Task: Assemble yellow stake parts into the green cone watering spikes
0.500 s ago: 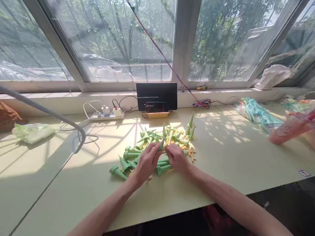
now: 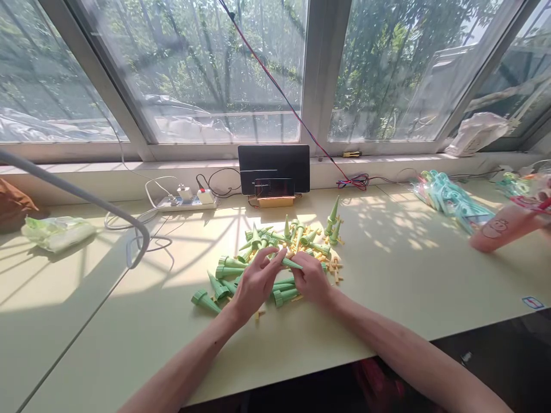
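Note:
A heap of green plastic cones [image 2: 232,268] mixed with small yellow cross-shaped pieces [image 2: 334,267] lies on the pale table [image 2: 387,275]. Both my hands meet over the near side of the heap. My left hand [image 2: 257,280] pinches the wide end of one green cone [image 2: 289,263], which lies level with its tip pointing right. My right hand [image 2: 310,279] is closed beside it, fingers touching the cone near its tip; what else it holds is hidden.
A dark tablet on a wooden stand [image 2: 274,170] sits at the window sill, with a power strip [image 2: 188,199] and cables to its left. Bags of teal parts [image 2: 447,198] lie far right, where another person's sleeve [image 2: 501,228] reaches in. A grey hose [image 2: 86,199] crosses left.
The green cone between my hands has turned from upright to lying level, tip to the right. The other person's sleeve at the right edge has shifted slightly.

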Action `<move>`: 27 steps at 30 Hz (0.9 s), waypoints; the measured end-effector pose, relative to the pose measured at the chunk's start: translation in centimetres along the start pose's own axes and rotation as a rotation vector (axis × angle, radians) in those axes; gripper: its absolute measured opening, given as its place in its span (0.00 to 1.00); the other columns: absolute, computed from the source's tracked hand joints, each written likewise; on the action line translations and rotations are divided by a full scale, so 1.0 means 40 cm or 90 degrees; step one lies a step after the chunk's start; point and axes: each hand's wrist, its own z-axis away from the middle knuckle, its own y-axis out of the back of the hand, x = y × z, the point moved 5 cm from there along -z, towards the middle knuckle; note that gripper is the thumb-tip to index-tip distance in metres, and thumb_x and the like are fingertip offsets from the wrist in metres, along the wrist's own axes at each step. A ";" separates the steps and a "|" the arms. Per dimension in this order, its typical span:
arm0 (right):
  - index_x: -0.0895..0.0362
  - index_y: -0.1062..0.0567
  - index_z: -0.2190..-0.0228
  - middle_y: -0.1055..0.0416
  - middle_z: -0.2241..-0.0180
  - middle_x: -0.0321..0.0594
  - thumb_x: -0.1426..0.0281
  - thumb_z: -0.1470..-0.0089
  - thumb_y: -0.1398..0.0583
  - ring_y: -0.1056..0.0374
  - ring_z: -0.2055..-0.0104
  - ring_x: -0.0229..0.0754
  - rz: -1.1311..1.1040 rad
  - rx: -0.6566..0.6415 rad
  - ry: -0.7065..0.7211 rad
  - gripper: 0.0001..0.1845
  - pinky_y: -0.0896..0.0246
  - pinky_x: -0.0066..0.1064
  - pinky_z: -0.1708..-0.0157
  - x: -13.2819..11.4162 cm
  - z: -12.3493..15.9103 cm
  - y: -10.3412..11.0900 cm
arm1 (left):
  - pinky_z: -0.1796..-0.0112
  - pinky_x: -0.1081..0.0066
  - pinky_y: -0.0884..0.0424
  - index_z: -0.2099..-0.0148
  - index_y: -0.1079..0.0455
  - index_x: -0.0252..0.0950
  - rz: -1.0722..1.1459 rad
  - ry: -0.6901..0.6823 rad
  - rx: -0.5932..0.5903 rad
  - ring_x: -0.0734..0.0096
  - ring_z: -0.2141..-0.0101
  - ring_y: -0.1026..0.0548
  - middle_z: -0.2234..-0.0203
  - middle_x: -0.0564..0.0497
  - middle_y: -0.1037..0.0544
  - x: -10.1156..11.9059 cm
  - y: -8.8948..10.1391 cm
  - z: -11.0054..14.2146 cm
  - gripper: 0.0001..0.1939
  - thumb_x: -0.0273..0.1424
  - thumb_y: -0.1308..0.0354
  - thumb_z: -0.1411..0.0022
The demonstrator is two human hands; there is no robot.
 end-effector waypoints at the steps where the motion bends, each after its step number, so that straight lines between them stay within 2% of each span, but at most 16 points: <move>1: 0.55 0.38 0.76 0.41 0.78 0.36 0.77 0.39 0.51 0.45 0.75 0.38 0.001 0.009 -0.004 0.14 0.51 0.29 0.74 -0.001 -0.001 0.000 | 0.69 0.74 0.30 0.40 0.37 0.41 -0.006 0.006 0.006 0.80 0.72 0.28 0.54 0.44 0.32 0.000 0.000 -0.001 0.21 0.22 0.49 0.33; 4: 0.55 0.37 0.76 0.40 0.77 0.36 0.75 0.37 0.50 0.44 0.74 0.38 0.006 0.034 -0.019 0.15 0.49 0.29 0.74 -0.003 -0.006 0.003 | 0.70 0.75 0.30 0.42 0.36 0.41 -0.013 0.039 0.034 0.81 0.72 0.29 0.54 0.45 0.31 0.001 -0.001 -0.006 0.19 0.23 0.48 0.34; 7: 0.55 0.38 0.76 0.39 0.77 0.37 0.74 0.36 0.50 0.43 0.74 0.38 0.005 0.063 -0.037 0.15 0.48 0.29 0.73 -0.001 -0.013 0.010 | 0.75 0.77 0.31 0.45 0.35 0.38 0.004 0.092 0.097 0.85 0.77 0.32 0.53 0.44 0.33 0.001 0.006 -0.008 0.16 0.26 0.44 0.35; 10: 0.55 0.37 0.76 0.38 0.76 0.37 0.74 0.36 0.49 0.42 0.73 0.38 0.000 0.089 -0.049 0.15 0.47 0.30 0.73 0.003 -0.016 0.020 | 0.76 0.78 0.34 0.58 0.33 0.33 0.038 0.144 0.149 0.84 0.78 0.34 0.63 0.49 0.30 0.000 0.016 -0.007 0.05 0.28 0.44 0.35; 11: 0.55 0.36 0.75 0.37 0.76 0.38 0.74 0.36 0.49 0.42 0.72 0.38 -0.001 0.093 -0.048 0.14 0.46 0.30 0.72 0.004 -0.017 0.023 | 0.76 0.77 0.35 0.64 0.33 0.33 0.053 0.158 0.138 0.82 0.79 0.34 0.70 0.51 0.31 0.000 0.015 -0.007 0.05 0.29 0.46 0.34; 13: 0.55 0.36 0.76 0.38 0.76 0.37 0.74 0.36 0.49 0.42 0.73 0.38 0.003 0.091 -0.039 0.15 0.47 0.30 0.72 0.004 -0.016 0.024 | 0.76 0.77 0.37 0.73 0.35 0.34 0.094 0.178 0.091 0.80 0.80 0.35 0.81 0.55 0.34 -0.001 0.007 -0.007 0.17 0.29 0.53 0.31; 15: 0.55 0.38 0.77 0.41 0.77 0.36 0.74 0.36 0.49 0.45 0.74 0.38 0.008 0.078 -0.021 0.16 0.49 0.30 0.73 0.000 -0.013 0.019 | 0.77 0.76 0.39 0.77 0.35 0.34 0.138 0.193 0.051 0.79 0.82 0.35 0.86 0.55 0.36 -0.002 -0.001 -0.004 0.24 0.31 0.57 0.29; 20: 0.55 0.39 0.78 0.44 0.77 0.35 0.75 0.36 0.49 0.47 0.74 0.37 0.008 0.042 0.010 0.17 0.50 0.29 0.73 -0.011 -0.006 0.004 | 0.77 0.75 0.40 0.81 0.33 0.34 0.185 0.259 0.016 0.76 0.83 0.34 0.90 0.55 0.38 -0.012 -0.012 0.006 0.29 0.36 0.59 0.28; 27: 0.56 0.38 0.78 0.43 0.77 0.35 0.75 0.36 0.50 0.46 0.73 0.37 0.023 0.036 0.014 0.17 0.49 0.28 0.73 -0.013 -0.004 0.006 | 0.77 0.75 0.41 0.86 0.41 0.35 0.208 0.327 -0.025 0.77 0.84 0.37 0.91 0.55 0.38 -0.009 -0.018 0.009 0.32 0.42 0.57 0.30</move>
